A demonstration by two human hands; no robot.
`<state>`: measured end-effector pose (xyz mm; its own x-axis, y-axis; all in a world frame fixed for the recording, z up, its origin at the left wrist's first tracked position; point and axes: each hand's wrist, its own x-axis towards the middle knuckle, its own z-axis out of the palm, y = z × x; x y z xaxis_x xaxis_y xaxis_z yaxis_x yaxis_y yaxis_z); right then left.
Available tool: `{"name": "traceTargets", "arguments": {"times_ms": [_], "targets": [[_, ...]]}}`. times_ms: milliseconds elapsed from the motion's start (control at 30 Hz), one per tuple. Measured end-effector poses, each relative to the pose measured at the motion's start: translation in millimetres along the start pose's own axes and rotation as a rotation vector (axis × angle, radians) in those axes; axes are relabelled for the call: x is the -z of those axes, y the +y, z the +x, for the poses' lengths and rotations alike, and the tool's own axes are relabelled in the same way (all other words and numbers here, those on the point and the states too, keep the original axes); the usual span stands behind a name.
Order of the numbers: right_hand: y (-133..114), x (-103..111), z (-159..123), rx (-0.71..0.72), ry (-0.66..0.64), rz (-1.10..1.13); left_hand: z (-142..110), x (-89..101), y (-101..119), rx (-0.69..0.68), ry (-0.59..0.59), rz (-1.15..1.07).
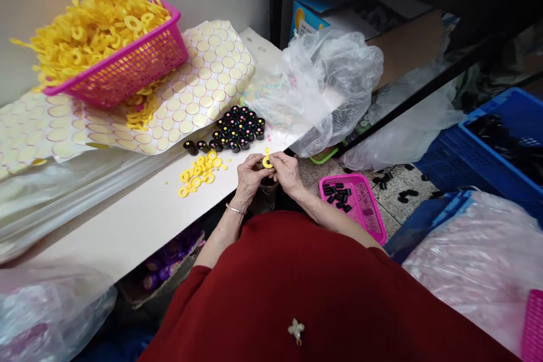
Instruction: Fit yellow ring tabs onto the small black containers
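My left hand (pixel 249 174), a bangle at its wrist, is closed around a small black cylindrical part at the table's front edge. A yellow plastic ring (pixel 267 163) with a small tab sits over the black part's end. The fingers of my right hand (pixel 287 172) pinch this ring from the other side. My fingers hide most of the black part. To the left lies a loose pile of yellow rings (pixel 197 174) on the white table (pixel 139 203). Behind it stands a cluster of black cylinders (pixel 240 127) with coloured dots on top.
A pink basket (pixel 139 62) heaped with yellow rings stands on sheets of round stickers (pixel 203 73). Clear plastic bags (pixel 339 79) lie at the table's right end. On the floor are a pink tray (pixel 367 209) with black parts, a blue crate (pixel 504 136) and a stuffed bag (pixel 479 260).
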<state>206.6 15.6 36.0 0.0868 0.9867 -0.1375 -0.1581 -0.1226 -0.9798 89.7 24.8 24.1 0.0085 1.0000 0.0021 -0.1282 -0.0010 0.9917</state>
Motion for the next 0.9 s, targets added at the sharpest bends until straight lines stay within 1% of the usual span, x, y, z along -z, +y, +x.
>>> {"name": "traceTargets", "arguments": {"times_ms": [100, 200, 300, 367, 433, 500, 567, 667, 733, 800, 900], "targets": [[-19, 9, -16, 0.123, -0.017, -0.065, -12, -6.9, 11, -0.011, -0.081, -0.106], [-30, 17, -28, 0.154, -0.061, -0.083, -20, -11.9, 21, -0.091, -0.094, -0.147], [-32, 23, -36, 0.157, -0.09, -0.083, -26, -14.1, 25, -0.191, -0.099, -0.109], [-31, 25, -37, 0.214, -0.063, -0.099, -29, -14.1, 25, -0.232, -0.118, -0.056], [-31, 25, -37, 0.273, -0.02, -0.076, -31, -13.5, 23, -0.243, -0.135, -0.016], [-32, 24, -35, 0.26, -0.021, 0.015, -32, -12.8, 20, -0.229, -0.141, -0.008], [-34, 25, -33, 0.161, -0.063, 0.137, -34, -12.0, 19, -0.206, -0.135, -0.025], [-35, 27, -28, -0.008, -0.092, 0.263, -36, -9.6, 21, -0.167, -0.105, -0.065], [-32, 30, -20, -0.049, -0.051, 0.268, -37, -7.2, 24, -0.126, -0.091, -0.084], [-25, 31, -5, -0.023, 0.031, 0.193, -38, -4.6, 27, -0.088, -0.083, -0.088], [-12, 31, 27, 0.065, 0.126, -0.049, -40, -1.5, 29, -0.072, -0.049, -0.087]]}}
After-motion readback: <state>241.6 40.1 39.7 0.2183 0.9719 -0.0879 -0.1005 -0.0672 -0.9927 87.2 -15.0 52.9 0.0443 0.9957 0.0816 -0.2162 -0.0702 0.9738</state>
